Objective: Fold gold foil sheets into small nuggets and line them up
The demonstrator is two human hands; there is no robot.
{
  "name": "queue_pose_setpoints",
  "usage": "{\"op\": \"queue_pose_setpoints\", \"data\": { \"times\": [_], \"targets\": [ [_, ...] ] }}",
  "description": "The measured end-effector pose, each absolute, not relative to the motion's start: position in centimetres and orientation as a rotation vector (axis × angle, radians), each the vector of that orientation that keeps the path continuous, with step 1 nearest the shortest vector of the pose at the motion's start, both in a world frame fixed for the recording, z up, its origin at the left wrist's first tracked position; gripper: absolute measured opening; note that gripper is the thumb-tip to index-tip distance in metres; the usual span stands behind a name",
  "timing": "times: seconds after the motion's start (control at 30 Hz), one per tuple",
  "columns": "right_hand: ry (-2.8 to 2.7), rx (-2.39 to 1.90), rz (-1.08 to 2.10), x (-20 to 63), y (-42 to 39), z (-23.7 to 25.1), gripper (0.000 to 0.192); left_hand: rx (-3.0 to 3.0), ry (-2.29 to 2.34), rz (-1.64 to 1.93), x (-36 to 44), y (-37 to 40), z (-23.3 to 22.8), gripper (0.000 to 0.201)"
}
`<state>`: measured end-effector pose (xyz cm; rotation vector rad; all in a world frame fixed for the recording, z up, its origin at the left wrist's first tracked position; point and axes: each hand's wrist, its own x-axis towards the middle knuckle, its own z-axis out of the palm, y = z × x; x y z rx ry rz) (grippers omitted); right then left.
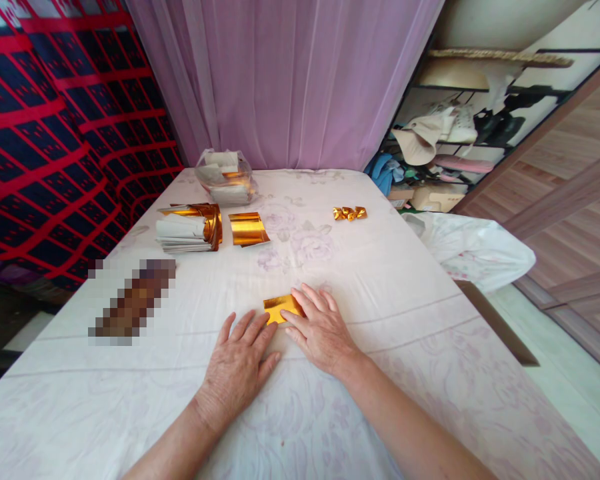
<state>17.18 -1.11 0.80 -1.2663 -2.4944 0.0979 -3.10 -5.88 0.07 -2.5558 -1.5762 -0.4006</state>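
Low centre of frame, we pressed the gold foil sheet (281,309) flat on the tabletop (410,280), left hand (240,367) and right hand (320,330) spread, grasping nothing; three folded pieces (349,213) done, the foil stack (190,229) upper left waiting.

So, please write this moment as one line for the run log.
left hand: flat, touching gold foil sheet | right hand: pressing sheet | sheet: on tablecloth | folded gold pieces: far, apart
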Motion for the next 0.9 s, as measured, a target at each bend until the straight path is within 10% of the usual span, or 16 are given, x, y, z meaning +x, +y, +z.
{"op": "queue_pose_setpoints", "data": {
  "times": [0.9],
  "targets": [
    [-2.450,-1.181,0.032,18.4,-1.5,1.2,0.021,-2.576,-1.616,-0.411,-3.1,-6.0,0.1,0.041]
  ]
}}
